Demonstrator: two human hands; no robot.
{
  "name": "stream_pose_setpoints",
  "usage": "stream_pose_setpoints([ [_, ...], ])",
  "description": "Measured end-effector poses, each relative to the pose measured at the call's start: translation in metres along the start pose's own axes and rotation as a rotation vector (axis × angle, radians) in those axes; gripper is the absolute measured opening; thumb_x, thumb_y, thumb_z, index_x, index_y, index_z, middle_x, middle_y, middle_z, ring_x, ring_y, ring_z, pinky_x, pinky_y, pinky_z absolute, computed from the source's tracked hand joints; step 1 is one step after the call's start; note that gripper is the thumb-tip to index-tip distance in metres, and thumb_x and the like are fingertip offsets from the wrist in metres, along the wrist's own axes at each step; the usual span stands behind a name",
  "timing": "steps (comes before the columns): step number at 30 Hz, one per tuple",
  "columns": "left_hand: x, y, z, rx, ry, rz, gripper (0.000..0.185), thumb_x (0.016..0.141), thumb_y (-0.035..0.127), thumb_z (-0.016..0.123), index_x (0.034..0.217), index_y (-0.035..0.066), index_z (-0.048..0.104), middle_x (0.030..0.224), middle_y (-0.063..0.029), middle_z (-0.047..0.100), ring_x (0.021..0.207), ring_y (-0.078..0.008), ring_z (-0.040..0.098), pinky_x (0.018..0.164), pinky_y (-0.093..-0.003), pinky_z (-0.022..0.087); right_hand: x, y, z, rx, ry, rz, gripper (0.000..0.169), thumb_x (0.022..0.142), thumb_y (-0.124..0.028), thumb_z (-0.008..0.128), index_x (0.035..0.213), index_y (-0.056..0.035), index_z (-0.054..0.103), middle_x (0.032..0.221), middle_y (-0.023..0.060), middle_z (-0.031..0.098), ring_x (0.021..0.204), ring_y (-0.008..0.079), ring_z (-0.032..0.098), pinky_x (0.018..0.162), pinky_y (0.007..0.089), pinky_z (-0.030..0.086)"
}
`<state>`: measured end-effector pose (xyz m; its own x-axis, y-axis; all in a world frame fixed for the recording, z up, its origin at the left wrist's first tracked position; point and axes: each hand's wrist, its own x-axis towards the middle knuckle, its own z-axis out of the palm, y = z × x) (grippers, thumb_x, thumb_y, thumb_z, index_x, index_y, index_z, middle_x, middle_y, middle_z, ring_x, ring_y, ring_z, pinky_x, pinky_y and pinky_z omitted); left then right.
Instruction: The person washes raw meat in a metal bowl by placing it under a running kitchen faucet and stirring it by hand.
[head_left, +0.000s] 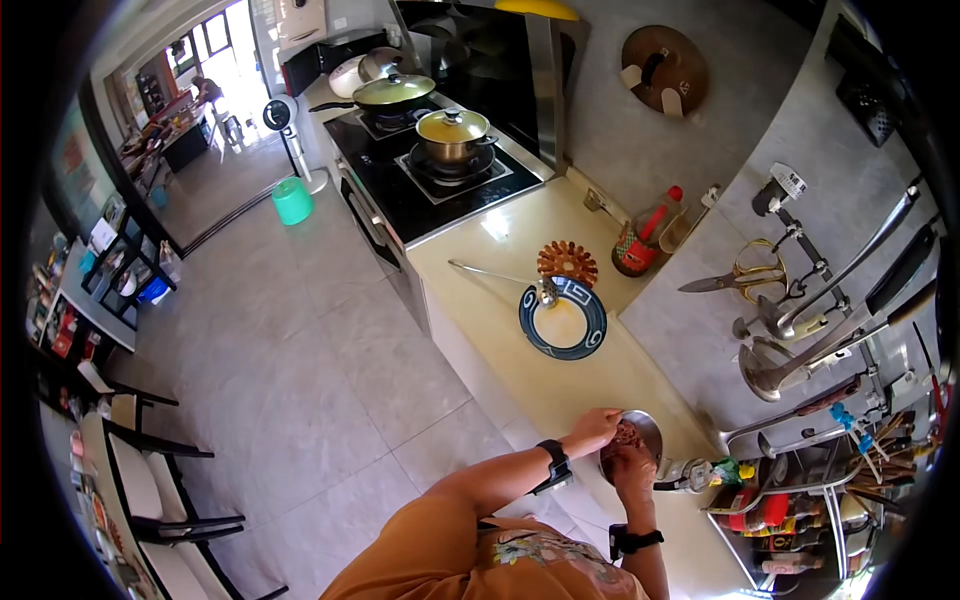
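My left hand (594, 430) grips the rim of a metal bowl (649, 433) on the pale countertop (491, 315). Inside the bowl lies reddish meat (624, 441) that looks minced. My right hand (634, 472) is curled down into the bowl against the meat, its fingertips hidden. Farther along the counter rests a blue-patterned plate (562, 346) with pale yellow liquid in it. A metal strainer ladle (550, 293) lies over the plate's rim, its handle reaching left. Partly behind the plate is a brown wooden trivet (568, 259).
A lidded steel pot (452, 139) and a lidded pan (394, 91) stand on the gas cooktop (375, 169). Ladles (772, 375) and scissors (735, 281) hang on the right wall. A bottle rack (795, 517) sits near my right arm, beside a glass jar (694, 474). Someone (206, 91) is in the far room.
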<state>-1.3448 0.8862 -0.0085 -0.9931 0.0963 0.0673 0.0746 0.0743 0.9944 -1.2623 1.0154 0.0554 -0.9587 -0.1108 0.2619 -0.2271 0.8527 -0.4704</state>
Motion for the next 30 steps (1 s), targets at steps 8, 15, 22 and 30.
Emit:
stream_pose_setpoints([
  [8, 0.019, -0.024, -0.005, 0.148, -0.262, -0.129, 0.028, 0.093, 0.029, 0.052, 0.098, 0.006, 0.067, 0.09, -0.0241, 0.066, 0.081, -0.0373, 0.067, 0.07, -0.0494, 0.05, 0.019, -0.058, -0.052, 0.005, 0.284, 0.099, 0.011, 0.081, 0.0, 0.065, 0.089, -0.0044, 0.07, 0.08, 0.0145, 0.064, 0.07, 0.03, 0.063, 0.063, 0.0365, 0.05],
  [15, -0.006, 0.046, -0.034, 0.119, -0.184, -0.168, 0.034, 0.092, 0.035, 0.058, 0.083, 0.002, 0.06, 0.068, -0.0181, 0.063, 0.067, -0.0334, 0.062, 0.068, -0.0498, 0.048, 0.024, -0.118, -0.122, -0.004, 0.638, 0.083, 0.013, 0.081, 0.004, 0.066, 0.091, -0.0028, 0.069, 0.091, 0.008, 0.068, 0.075, 0.0217, 0.065, 0.067, 0.0306, 0.052],
  [22, -0.051, 0.037, -0.121, -0.429, -0.096, -0.152, 0.068, 0.092, 0.008, 0.061, 0.152, 0.015, 0.03, 0.068, 0.0051, 0.044, 0.058, -0.0052, 0.043, 0.051, -0.0215, 0.038, -0.028, -0.052, -0.077, -0.081, 0.405, -0.001, 0.027, 0.077, -0.005, 0.067, 0.102, -0.0135, 0.068, 0.109, 0.0082, 0.062, 0.109, 0.0293, 0.056, 0.089, 0.0457, 0.044],
  [30, -0.08, -0.027, -0.25, -0.008, 0.208, -0.235, 0.058, 0.079, 0.0, 0.052, 0.136, 0.009, 0.054, 0.063, -0.0021, 0.046, 0.044, -0.0123, 0.044, 0.038, -0.027, 0.039, -0.135, -0.022, -0.241, -0.111, 0.787, 0.517, 0.016, 0.082, -0.007, 0.07, 0.098, -0.0072, 0.072, 0.088, 0.01, 0.069, 0.08, 0.0231, 0.068, 0.069, 0.0339, 0.054],
])
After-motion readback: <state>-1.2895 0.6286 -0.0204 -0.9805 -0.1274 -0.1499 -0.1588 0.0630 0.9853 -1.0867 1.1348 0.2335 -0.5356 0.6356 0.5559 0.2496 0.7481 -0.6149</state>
